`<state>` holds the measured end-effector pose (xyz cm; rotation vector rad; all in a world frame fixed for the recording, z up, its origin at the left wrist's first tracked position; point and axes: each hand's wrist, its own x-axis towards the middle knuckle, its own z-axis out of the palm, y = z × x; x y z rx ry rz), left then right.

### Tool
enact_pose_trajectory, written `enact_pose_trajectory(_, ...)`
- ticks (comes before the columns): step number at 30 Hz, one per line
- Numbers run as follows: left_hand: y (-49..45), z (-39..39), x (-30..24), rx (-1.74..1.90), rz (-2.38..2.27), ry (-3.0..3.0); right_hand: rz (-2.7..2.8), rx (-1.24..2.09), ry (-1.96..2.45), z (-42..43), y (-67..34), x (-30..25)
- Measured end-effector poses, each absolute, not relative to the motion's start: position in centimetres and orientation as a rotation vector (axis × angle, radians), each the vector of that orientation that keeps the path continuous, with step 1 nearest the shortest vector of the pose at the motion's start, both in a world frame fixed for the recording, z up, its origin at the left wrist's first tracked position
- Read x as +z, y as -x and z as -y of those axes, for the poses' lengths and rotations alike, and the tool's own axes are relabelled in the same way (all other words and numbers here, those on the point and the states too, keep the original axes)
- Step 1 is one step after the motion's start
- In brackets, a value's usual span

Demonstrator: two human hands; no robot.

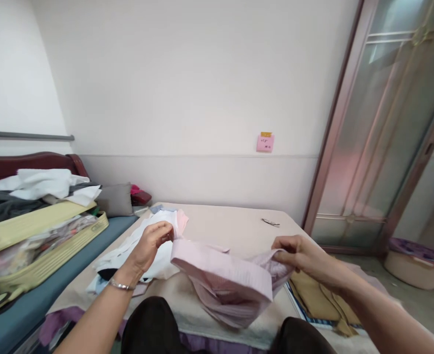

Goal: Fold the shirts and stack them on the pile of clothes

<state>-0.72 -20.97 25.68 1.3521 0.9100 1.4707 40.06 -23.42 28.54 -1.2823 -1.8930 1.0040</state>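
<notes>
A pale pink, finely striped garment (pixel 235 285) hangs between my two hands, above the near edge of the covered table. Its wide flat band runs across the front, and loose folds sag below. My left hand (pixel 157 242) pinches the garment at its left end, fingertips closed. At the right end, my right hand (pixel 293 251) is closed on bunched cloth. Whether the garment is a shirt or something else, I cannot tell. White clothes (pixel 161 258) lie in a loose pile beside and behind my left hand. Folded tan cloth (pixel 315 297) lies below my right forearm.
A thin dark object (pixel 270 222) rests on the beige table cover (pixel 235 223). On the left, an open yellow suitcase (pixel 54 241) packed with things stands on a blue bed (pixel 119 227). A sliding glass door (pixel 375 132) and a tub (pixel 416 265) are at right.
</notes>
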Motion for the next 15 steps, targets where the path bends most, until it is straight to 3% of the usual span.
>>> enact_pose_trajectory(15,2.2,24.1,36.7,1.424,-1.145,-1.787,1.763,0.751,1.269,21.9,-44.9,41.4)
